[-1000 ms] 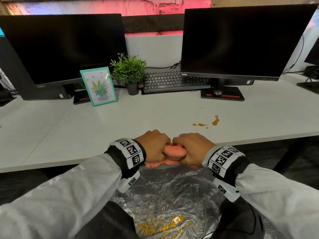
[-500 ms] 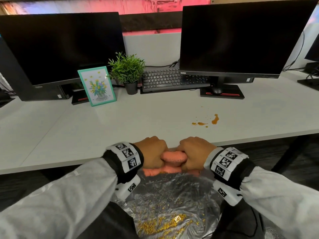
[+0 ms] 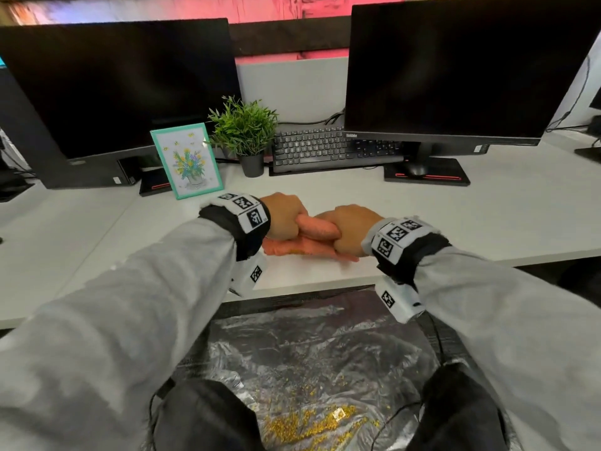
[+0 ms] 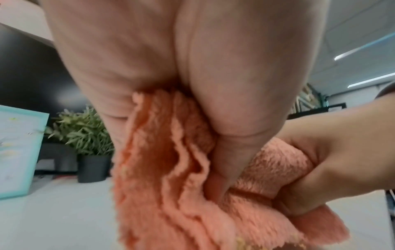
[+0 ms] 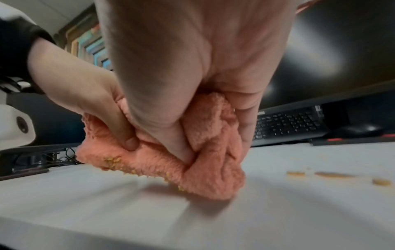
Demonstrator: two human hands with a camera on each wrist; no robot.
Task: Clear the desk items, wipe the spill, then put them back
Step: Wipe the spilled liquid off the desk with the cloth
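Observation:
A crumpled orange cloth (image 3: 315, 227) is gripped from both sides, by my left hand (image 3: 283, 219) and my right hand (image 3: 351, 232), just above the white desk (image 3: 455, 222) near its front edge. The right wrist view shows the cloth (image 5: 213, 169) hanging close over the desk, with yellow crumbs (image 5: 111, 159) stuck to its underside. Orange-brown spill drops (image 5: 333, 175) lie on the desk just right of the cloth; my hands hide them in the head view. In the left wrist view my curled fingers bunch the cloth (image 4: 171, 186).
A teal picture frame (image 3: 187, 161), a potted plant (image 3: 244, 131), a black keyboard (image 3: 325, 148) and a mouse (image 3: 414, 170) stand at the back, under two dark monitors (image 3: 455, 66). Below the desk edge a plastic-lined bin (image 3: 309, 336) holds yellow crumbs.
Both hands, still gripping the cloth, have moved from over the bin up and forward to above the desk, near the spill.

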